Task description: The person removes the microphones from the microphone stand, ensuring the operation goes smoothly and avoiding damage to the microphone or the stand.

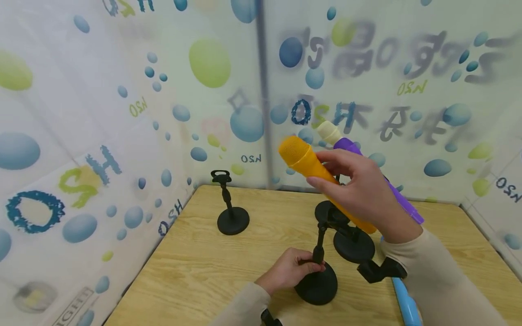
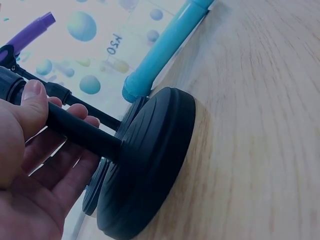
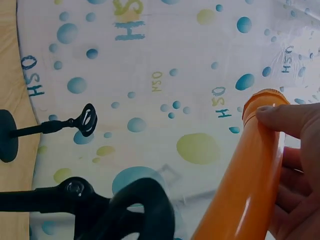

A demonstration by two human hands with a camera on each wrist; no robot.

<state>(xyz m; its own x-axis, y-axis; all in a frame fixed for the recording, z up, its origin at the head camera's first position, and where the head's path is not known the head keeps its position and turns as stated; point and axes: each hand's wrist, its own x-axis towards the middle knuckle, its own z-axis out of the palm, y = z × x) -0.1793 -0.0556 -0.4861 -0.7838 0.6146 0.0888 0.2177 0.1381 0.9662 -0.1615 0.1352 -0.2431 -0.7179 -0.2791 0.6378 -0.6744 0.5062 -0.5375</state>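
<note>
My right hand (image 1: 360, 188) grips an orange toy microphone (image 1: 316, 165), its yellow-orange head pointing up and left. In the right wrist view, the thumb presses the orange microphone (image 3: 250, 165) just below its head. The microphone's lower end passes over the clip of a black microphone stand (image 1: 318, 290) in the head view. Low on that stand's pole, my left hand (image 1: 289, 270) pinches with thumb and fingers; the left wrist view shows the round base (image 2: 155, 160) on the table. Behind the right hand, a purple microphone (image 1: 401, 199) with a cream head leans in another stand.
At the back left of the wooden table (image 1: 183, 262) stands a black microphone stand (image 1: 232, 221) with a bare clip. More black bases (image 1: 354, 246) stand behind the held stand. A blue microphone (image 1: 405, 301) lies at the right, partly under the right forearm. Patterned curtains (image 1: 163, 136) enclose the table.
</note>
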